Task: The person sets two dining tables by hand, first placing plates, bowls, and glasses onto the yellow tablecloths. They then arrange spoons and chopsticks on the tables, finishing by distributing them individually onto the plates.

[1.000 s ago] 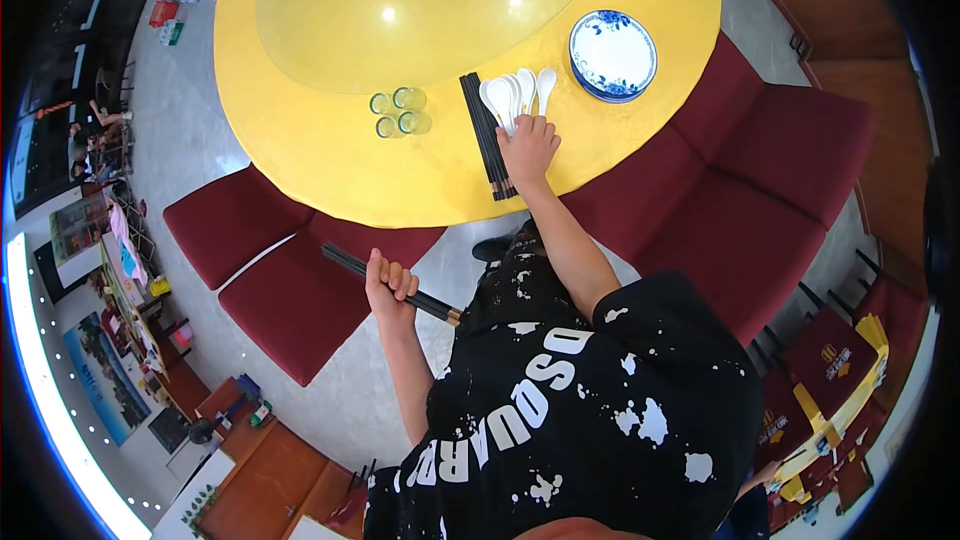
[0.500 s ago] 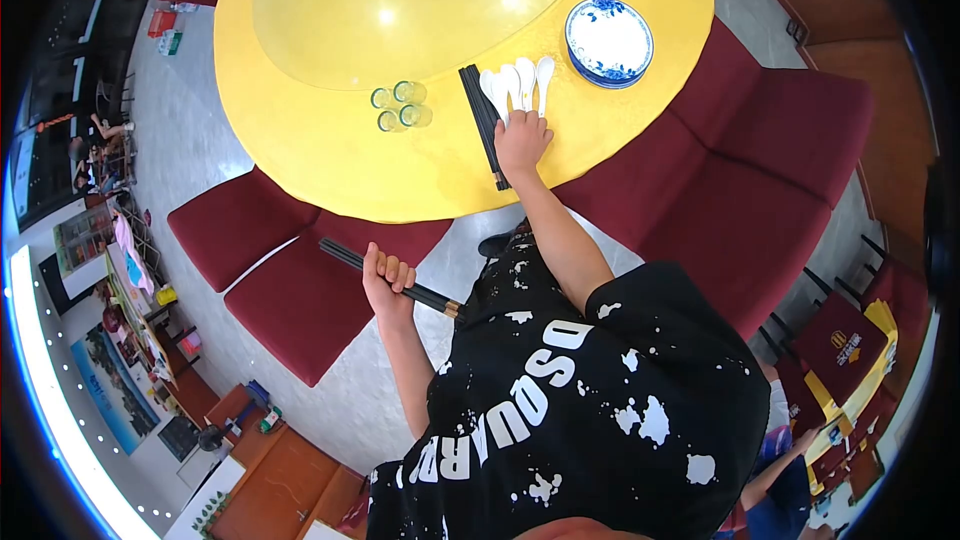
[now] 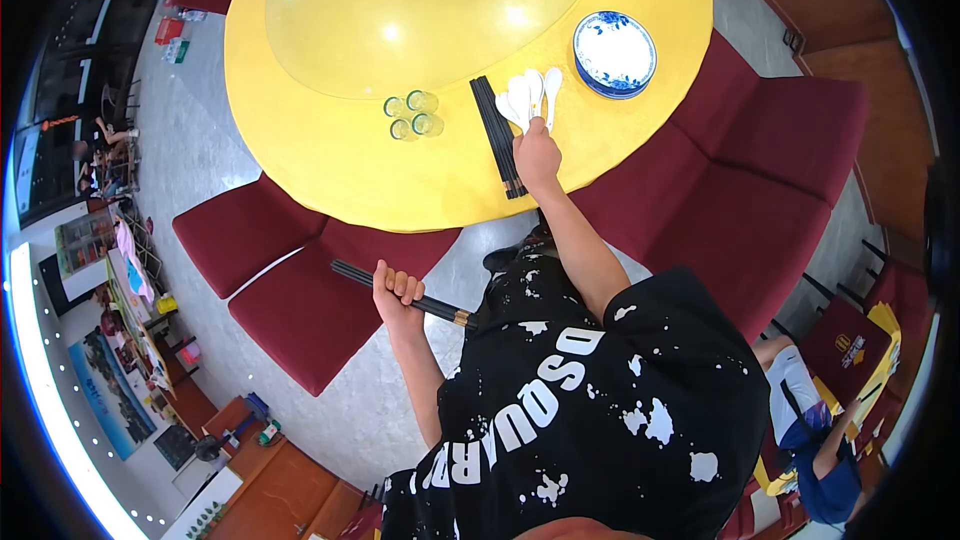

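Note:
My left hand is wrapped round a bundle of black chopsticks with gold-coloured ends, held beyond the table's edge in front of my body. My right hand is closed over the handles of several white spoons, whose bowls point away from me on the yellow tabletop. One spoon stands a little apart on the right, its handle tip near my fingers. Just left of my right hand lies a second group of black chopsticks, side by side. My palm and fingertips on the spoons are hidden.
A stack of blue-and-white plates is on the right of the round yellow table. Several small glasses stand left of the chopsticks. A glass turntable covers the middle. Dark red chairs flank me. Another person is behind, lower right.
My right hand's fingers, spread over the spoon handles before, are now closed round them. The spoon bowls have drawn closer together. My left hand keeps its chopsticks; the view has shifted slightly.

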The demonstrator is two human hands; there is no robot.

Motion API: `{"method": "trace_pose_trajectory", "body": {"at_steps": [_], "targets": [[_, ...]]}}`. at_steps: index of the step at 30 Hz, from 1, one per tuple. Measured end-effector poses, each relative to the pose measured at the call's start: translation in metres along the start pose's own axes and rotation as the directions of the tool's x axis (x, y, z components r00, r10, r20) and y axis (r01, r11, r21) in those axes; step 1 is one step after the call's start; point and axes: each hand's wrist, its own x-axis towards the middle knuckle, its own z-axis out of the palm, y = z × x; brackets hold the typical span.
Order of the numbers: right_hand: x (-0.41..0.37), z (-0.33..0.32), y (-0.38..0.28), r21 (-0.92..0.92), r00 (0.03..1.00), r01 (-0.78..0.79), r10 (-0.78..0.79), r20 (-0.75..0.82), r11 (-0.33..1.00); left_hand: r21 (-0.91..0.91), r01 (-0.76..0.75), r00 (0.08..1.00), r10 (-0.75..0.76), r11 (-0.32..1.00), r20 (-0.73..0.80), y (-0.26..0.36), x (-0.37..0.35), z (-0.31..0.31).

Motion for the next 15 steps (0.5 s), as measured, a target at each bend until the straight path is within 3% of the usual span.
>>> {"method": "trace_pose_trajectory", "body": {"at_steps": [8, 11, 15], "targets": [[0.008, 0.003, 0.003, -0.045, 0.993, 0.073, -0.077, -0.088, 0.996, -0.034, 0.004, 1.000, -0.005, 0.999, -0.028, -0.006, -0.003, -0.007], [0.010, 0.001, -0.002, 0.026, 0.994, 0.068, -0.065, -0.086, 0.997, -0.043, 0.018, 0.999, -0.019, 0.999, -0.025, -0.009, -0.001, -0.005], [0.010, -0.022, -0.020, 0.147, 0.994, -0.105, 0.098, 0.057, 0.983, -0.039, 0.030, 0.999, -0.031, 0.999, -0.013, -0.013, 0.000, -0.003]]}}
